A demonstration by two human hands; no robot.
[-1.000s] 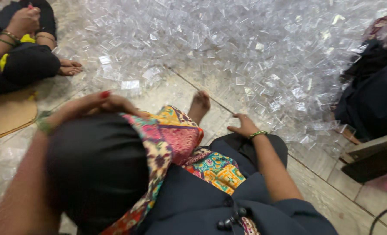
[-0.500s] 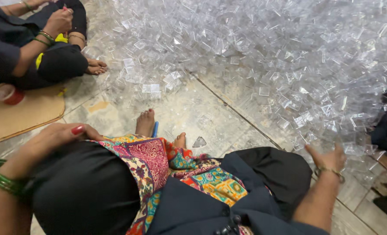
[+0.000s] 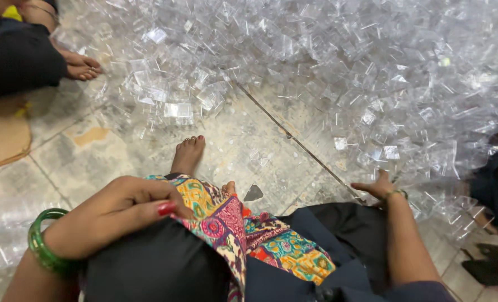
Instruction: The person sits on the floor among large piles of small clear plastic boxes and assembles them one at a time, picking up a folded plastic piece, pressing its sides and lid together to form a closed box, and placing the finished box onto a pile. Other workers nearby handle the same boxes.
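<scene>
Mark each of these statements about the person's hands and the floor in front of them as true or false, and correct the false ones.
1. The left hand rests on the person's raised knee over black cloth. True.
2. The right hand holds a red cup. False: it lies flat and open at the edge of the pile of clear plastic pieces, holding nothing.
3. A green bangle sits on the left wrist. True.
4. The plastic pieces are stacked in a box. False: they lie loose across the tiled floor.
5. The person's bare foot rests on the floor. True.
</scene>
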